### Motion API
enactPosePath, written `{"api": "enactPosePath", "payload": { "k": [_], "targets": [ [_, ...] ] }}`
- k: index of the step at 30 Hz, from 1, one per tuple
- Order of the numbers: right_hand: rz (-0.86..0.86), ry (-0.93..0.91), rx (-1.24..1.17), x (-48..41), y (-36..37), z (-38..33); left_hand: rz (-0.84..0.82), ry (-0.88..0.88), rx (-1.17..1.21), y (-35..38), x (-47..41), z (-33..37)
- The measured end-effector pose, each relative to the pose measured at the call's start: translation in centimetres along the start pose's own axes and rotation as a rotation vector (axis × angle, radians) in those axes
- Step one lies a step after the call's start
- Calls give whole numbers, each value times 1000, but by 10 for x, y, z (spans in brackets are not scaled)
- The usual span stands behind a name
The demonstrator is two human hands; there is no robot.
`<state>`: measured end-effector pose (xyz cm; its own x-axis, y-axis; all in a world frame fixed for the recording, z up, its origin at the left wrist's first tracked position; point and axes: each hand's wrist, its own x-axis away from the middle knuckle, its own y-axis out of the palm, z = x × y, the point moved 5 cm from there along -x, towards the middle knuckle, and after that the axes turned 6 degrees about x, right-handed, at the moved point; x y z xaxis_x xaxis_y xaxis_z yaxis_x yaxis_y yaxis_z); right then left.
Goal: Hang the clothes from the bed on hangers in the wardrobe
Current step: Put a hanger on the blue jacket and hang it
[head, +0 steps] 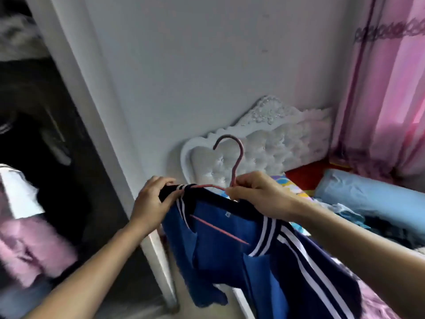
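A blue jacket [220,247] with navy shoulders and white stripes hangs on a pink hanger [236,162] in front of me. My left hand [154,199] grips the jacket's left shoulder where it sits over the hanger's end. My right hand [255,192] pinches the hanger at the base of its hook, and the hook stands upright above my fingers. The hanger's lower bar shows through the open neck. The open wardrobe [46,157] is at the left, dark inside, with blurred pink and white clothes hanging in it.
The wardrobe's white frame [92,111] stands between the wardrobe and the wall. The bed [379,302] lies at the right with a white tufted headboard [264,143], a light blue bolster [368,192] and a pile of clothes [354,217]. Pink curtains [391,88] hang at the far right.
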<state>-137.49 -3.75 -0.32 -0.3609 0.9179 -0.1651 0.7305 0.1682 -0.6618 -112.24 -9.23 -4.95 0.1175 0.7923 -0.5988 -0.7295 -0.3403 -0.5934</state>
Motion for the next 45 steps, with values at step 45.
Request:
{"api": "enactPosePath", "payload": {
  "k": [45],
  "targets": [
    [312, -55, -30, -687, 354, -390, 154, -269, -635, -505, -111, -449]
  ]
}}
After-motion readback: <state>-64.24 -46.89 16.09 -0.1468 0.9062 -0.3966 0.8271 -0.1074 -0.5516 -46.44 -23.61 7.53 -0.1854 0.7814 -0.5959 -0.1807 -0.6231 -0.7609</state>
